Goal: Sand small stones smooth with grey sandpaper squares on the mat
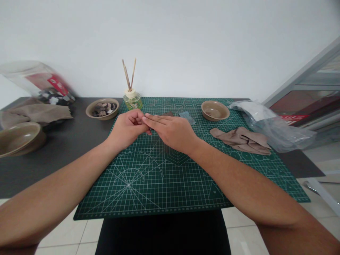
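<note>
Both my hands meet over the far middle of a green cutting mat (148, 184). My left hand (127, 128) is curled into a loose fist with its fingers folded in. My right hand (172, 131) lies with its fingers stretched out flat and pressed together, their tips touching the left fist. A small dark brown piece (168, 114) shows just past the right fingers; I cannot tell whether either hand grips it. A small blue-grey piece (187, 117) lies on the mat to its right.
A reed diffuser bottle (132, 100) stands at the mat's far edge. A bowl of small stones (102, 108) sits to its left, an empty tan bowl (215, 110) to its right. Beige cloth (243, 140) and a plastic bag (268, 124) lie at right.
</note>
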Demonstrator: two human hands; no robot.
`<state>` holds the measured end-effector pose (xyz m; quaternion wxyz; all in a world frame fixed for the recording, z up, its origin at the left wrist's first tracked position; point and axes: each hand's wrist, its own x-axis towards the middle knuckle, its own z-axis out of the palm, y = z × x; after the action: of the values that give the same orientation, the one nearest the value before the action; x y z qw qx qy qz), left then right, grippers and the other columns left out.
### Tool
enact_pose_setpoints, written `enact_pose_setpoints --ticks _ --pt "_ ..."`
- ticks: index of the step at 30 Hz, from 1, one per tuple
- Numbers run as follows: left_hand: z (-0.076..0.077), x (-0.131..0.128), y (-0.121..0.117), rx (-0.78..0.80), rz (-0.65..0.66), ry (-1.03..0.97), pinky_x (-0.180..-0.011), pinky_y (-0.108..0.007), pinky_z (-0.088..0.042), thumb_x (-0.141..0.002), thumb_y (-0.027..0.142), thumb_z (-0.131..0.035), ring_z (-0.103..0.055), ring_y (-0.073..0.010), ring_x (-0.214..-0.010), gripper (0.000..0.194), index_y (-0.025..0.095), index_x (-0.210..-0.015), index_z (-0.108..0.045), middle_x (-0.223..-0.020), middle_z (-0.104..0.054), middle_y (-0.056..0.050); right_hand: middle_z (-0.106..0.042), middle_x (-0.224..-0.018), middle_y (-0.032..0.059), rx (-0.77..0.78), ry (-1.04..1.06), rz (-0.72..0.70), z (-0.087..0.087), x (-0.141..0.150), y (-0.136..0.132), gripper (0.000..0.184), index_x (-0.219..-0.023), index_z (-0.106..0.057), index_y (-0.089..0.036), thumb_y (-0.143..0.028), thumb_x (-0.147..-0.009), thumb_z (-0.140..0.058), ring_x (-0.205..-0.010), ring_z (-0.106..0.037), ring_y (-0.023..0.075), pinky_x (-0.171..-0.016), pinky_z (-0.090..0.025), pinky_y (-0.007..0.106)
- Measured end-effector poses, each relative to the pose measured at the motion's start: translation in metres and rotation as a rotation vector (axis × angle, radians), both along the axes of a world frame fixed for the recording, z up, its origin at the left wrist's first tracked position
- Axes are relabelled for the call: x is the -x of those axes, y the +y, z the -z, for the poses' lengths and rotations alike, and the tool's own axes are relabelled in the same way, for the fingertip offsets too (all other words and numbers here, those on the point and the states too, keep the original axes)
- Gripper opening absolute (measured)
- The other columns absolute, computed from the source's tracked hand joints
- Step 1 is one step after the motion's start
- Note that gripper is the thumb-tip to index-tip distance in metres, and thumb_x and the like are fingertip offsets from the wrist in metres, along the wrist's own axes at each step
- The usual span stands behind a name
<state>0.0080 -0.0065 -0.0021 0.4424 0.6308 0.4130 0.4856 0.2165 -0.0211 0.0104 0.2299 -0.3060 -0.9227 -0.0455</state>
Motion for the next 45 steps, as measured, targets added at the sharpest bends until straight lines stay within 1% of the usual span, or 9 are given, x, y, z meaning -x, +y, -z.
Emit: enact_pose_setpoints --ticks 4,7,11,19,26,32,35,41,45 --pt "0.001 0.000 0.000 0.002 -0.003 -0.011 -0.061 -0.024 -0.059 -0.069 0.015 -0.083 -0.073 -0.0145 -0.056 0.020 0.020 -0.070 -0.063 -0.059 -0.075 0.002 -0.058 -0.167 0.0085 0.068 0.027 -0.028 0.002 0.000 0.003 0.062 -0.162 -0.057 -0.015 0.002 -0.104 -0.045 -0.151 -0.063 0.0185 -0.124 -0.056 0.039" --pt "0.001 -0.001 0.001 0.033 -0.006 -0.034 -0.059 -0.023 -0.058 -0.067 0.016 -0.086 -0.072 -0.0140 -0.054 0.023 0.019 -0.071 -0.063 -0.059 -0.074 0.003 -0.059 -0.167 0.0115 0.101 0.048 0.011 0.003 0.001 0.002 0.057 -0.156 -0.062 -0.013 0.002 -0.104 -0.046 -0.147 -0.066 0.0197 -0.118 -0.060 0.037" --pt "0.000 -0.001 0.002 0.069 0.007 -0.038 -0.057 -0.022 -0.057 -0.065 0.016 -0.090 -0.072 -0.0137 -0.052 0.028 0.019 -0.069 -0.063 -0.057 -0.072 0.003 -0.064 -0.162 0.0126 0.106 0.062 0.083 0.002 0.001 -0.001 0.049 -0.148 -0.070 -0.016 -0.003 -0.106 -0.049 -0.134 -0.076 0.0224 -0.105 -0.066 0.035" --pt "0.006 -0.002 0.004 0.049 -0.043 -0.115 -0.055 -0.022 -0.058 -0.063 0.017 -0.094 -0.071 -0.0130 -0.051 0.033 0.020 -0.070 -0.061 -0.060 -0.072 0.004 -0.070 -0.155 0.0080 0.096 0.048 0.114 -0.006 -0.003 -0.004 0.045 -0.147 -0.074 -0.025 -0.011 -0.109 -0.056 -0.123 -0.081 0.0219 -0.095 -0.067 0.032" --pt "0.002 -0.002 0.001 0.025 -0.021 -0.156 -0.057 -0.025 -0.061 -0.065 0.022 -0.096 -0.073 -0.0142 -0.052 0.034 0.019 -0.074 -0.064 -0.063 -0.073 0.003 -0.071 -0.153 0.0069 0.129 0.110 0.147 -0.006 -0.004 -0.003 0.046 -0.147 -0.074 -0.024 -0.009 -0.108 -0.054 -0.130 -0.078 0.0217 -0.103 -0.066 0.035" --pt "-0.001 0.000 0.001 0.010 0.000 -0.094 -0.061 -0.026 -0.062 -0.067 0.020 -0.095 -0.073 -0.0145 -0.055 0.033 0.020 -0.074 -0.062 -0.061 -0.072 0.004 -0.068 -0.157 0.0063 0.143 0.107 0.099 -0.007 -0.004 -0.003 0.052 -0.154 -0.068 -0.024 -0.007 -0.108 -0.052 -0.133 -0.077 0.0199 -0.105 -0.065 0.032" --pt "0.000 0.000 0.001 0.010 0.012 -0.083 -0.061 -0.025 -0.061 -0.066 0.017 -0.093 -0.074 -0.0144 -0.056 0.031 0.020 -0.076 -0.064 -0.063 -0.073 0.004 -0.066 -0.159 0.0068 0.144 0.081 0.077 -0.007 -0.003 -0.003 0.054 -0.156 -0.066 -0.023 -0.007 -0.107 -0.052 -0.133 -0.077 0.0205 -0.105 -0.065 0.034" --pt "0.001 -0.001 0.001 0.020 -0.002 -0.136 -0.063 -0.028 -0.063 -0.070 0.021 -0.093 -0.074 -0.0151 -0.058 0.033 0.022 -0.072 -0.060 -0.063 -0.072 0.004 -0.065 -0.160 0.0051 0.155 0.073 0.140 -0.008 0.000 -0.005 0.057 -0.157 -0.065 -0.025 -0.005 -0.106 -0.051 -0.132 -0.077 0.0207 -0.102 -0.066 0.034" --pt "0.000 -0.002 0.000 0.038 0.000 -0.167 -0.062 -0.029 -0.063 -0.069 0.025 -0.096 -0.075 -0.0163 -0.058 0.035 0.021 -0.077 -0.062 -0.068 -0.075 0.003 -0.068 -0.157 0.0062 0.165 0.068 0.175 -0.010 0.002 -0.007 0.056 -0.158 -0.064 -0.022 -0.006 -0.107 -0.049 -0.131 -0.077 0.0208 -0.101 -0.066 0.032"
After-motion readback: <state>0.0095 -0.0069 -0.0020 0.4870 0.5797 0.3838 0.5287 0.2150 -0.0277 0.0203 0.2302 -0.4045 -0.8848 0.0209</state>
